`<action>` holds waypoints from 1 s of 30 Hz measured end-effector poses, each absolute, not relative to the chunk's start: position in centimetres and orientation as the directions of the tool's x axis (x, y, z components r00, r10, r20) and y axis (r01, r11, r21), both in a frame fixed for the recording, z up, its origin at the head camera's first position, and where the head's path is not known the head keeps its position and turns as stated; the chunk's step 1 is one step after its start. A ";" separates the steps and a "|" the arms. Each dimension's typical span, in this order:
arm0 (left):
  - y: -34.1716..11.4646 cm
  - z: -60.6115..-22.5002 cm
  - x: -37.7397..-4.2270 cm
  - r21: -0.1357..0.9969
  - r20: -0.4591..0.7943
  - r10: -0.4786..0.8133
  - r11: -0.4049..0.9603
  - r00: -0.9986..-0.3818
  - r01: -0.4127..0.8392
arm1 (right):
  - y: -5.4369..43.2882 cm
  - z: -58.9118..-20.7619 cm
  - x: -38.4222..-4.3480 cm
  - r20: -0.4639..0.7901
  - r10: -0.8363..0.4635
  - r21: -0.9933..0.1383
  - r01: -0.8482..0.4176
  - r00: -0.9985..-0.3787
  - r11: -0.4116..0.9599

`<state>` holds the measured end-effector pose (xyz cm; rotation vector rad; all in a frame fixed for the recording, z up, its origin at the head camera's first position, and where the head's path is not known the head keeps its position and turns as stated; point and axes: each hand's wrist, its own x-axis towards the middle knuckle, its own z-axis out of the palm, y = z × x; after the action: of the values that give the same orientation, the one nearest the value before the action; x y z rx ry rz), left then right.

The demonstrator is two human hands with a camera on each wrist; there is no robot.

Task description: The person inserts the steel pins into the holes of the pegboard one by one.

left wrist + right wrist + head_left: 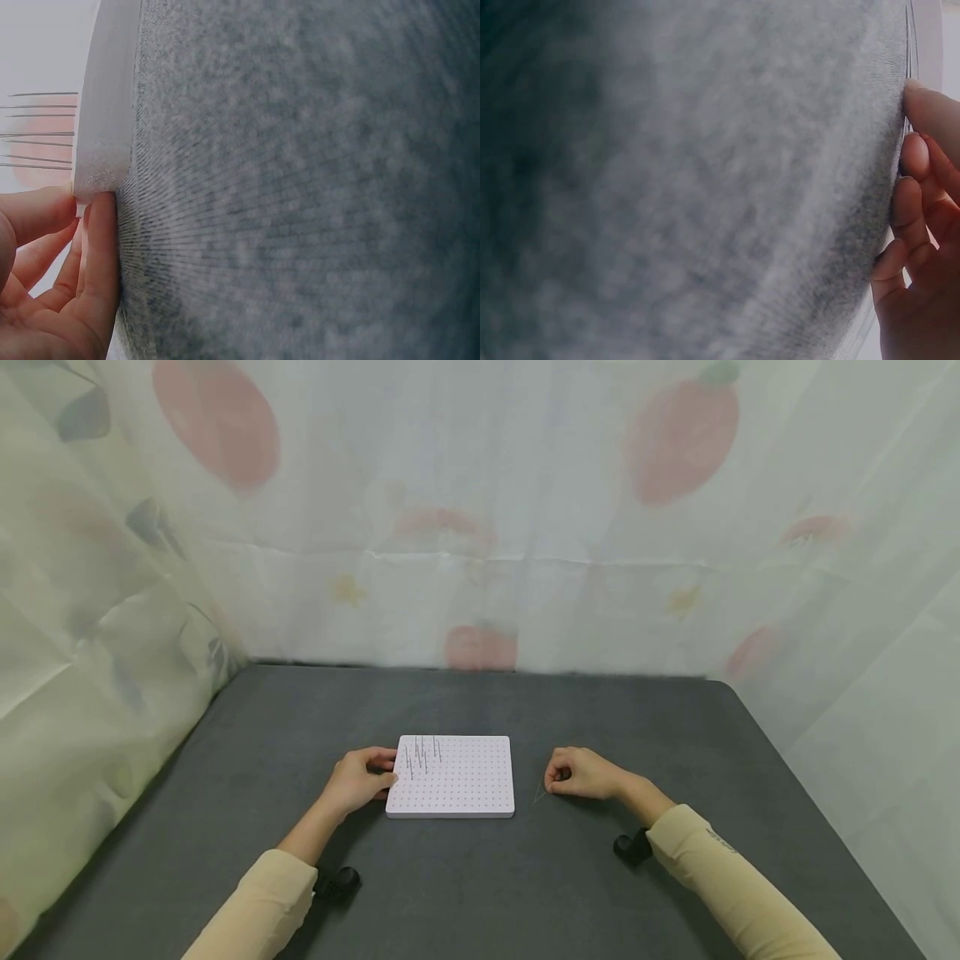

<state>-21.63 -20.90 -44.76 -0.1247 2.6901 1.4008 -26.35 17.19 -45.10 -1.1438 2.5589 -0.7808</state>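
A white pegboard [465, 785] with a grid of small holes lies flat on the dark table. Several thin metal pins [420, 753] stand upright in its far left part. My left hand [362, 781] grips the board's left edge, the thumb [45, 208] at the top edge and other fingers against the side. To the right of the board, apart from it, my right hand [583, 772] is low at the table with curled fingers. Thumb and forefinger pinch thin metal pins [538, 792], which point toward the board; their exact number is hard to tell.
Dark grey cloth covers the table [465, 893]. A pale curtain [555, 610] with fruit prints hangs behind its far edge, and more curtain hangs at both sides. Black wrist devices [337, 883] sit below both cuffs.
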 end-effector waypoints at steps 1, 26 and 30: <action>-20.9 -44.8 -21.6 0.810 -0.131 -0.025 0.573 -0.991 -0.122 | 17.2 -45.1 -26.4 0.002 -0.741 -0.559 -0.615 -0.671 0.556; -20.8 -44.9 -21.5 0.822 -0.123 -0.028 0.557 -0.992 -0.117 | 17.1 -44.7 -26.0 -0.029 -0.686 -0.579 -0.547 -0.727 0.605; -20.8 -44.9 -21.5 0.817 -0.119 -0.025 0.565 -0.993 -0.112 | 17.0 -44.1 -26.2 0.003 -0.654 -0.608 -0.521 -0.757 0.600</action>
<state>-21.53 -20.78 -44.89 -0.1187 2.6950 1.4181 -26.21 17.00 -44.11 -0.9719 2.6073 -0.8845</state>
